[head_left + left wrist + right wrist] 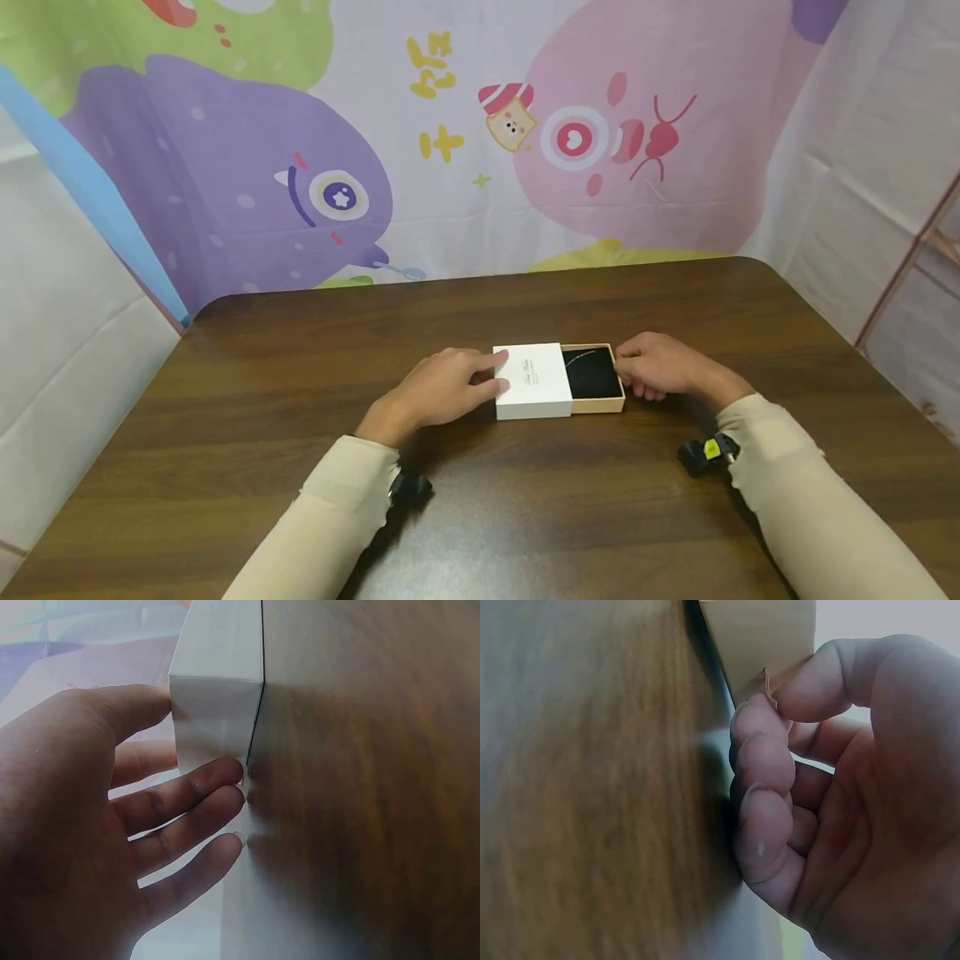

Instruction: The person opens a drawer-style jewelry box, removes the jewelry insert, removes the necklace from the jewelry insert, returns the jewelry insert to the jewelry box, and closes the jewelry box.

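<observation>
A white box sleeve with dark script lettering lies on the table, its tan inner drawer part-way out to the right. Inside the drawer is a black pad with a thin silvery chain across it. My left hand presses thumb and index finger on the sleeve's left top edge. In the left wrist view its other fingers reach down in front of the sleeve's end. My right hand pinches a small brown pull tab on the drawer's end between thumb and curled fingers.
The brown wood-grain table extends all round the box. Behind it hangs a cartoon-printed cloth. Black wrist devices show below the left sleeve cuff and the right cuff.
</observation>
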A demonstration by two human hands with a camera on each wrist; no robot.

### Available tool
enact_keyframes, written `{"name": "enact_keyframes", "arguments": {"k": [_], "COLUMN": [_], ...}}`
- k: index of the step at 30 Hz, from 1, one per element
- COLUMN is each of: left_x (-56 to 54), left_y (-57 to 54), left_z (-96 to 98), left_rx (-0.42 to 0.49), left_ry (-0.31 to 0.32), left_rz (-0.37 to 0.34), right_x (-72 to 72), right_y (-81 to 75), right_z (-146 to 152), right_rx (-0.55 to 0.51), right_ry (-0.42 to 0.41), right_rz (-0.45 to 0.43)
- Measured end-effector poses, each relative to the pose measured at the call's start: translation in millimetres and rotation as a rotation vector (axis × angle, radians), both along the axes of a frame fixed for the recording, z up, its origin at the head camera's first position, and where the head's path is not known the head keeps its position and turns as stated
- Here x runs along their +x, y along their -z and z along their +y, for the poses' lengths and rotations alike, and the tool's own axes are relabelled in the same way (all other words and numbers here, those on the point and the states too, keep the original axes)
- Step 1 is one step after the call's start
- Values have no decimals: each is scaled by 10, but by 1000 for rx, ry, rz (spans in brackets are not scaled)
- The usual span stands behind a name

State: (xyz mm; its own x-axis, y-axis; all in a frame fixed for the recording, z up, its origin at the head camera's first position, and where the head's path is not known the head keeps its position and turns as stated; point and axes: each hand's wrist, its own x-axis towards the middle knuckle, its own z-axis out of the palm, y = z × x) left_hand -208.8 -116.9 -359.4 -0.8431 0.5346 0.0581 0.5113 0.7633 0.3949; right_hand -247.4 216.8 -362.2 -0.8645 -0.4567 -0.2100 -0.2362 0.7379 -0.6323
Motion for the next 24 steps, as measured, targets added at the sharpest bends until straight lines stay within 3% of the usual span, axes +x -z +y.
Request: {"name": "enact_keyframes", "arguments": {"k": [24], "left_x": [-4], "left_y": [-5], "left_z": [0], "left_rx": [4], "left_ry": [-7], "left_rz": [-16], "right_x": [-5], "right_y": [-5], "right_z": [48], "right_rx": [-27], "right_ry": [2], "right_rz": [-23]}}
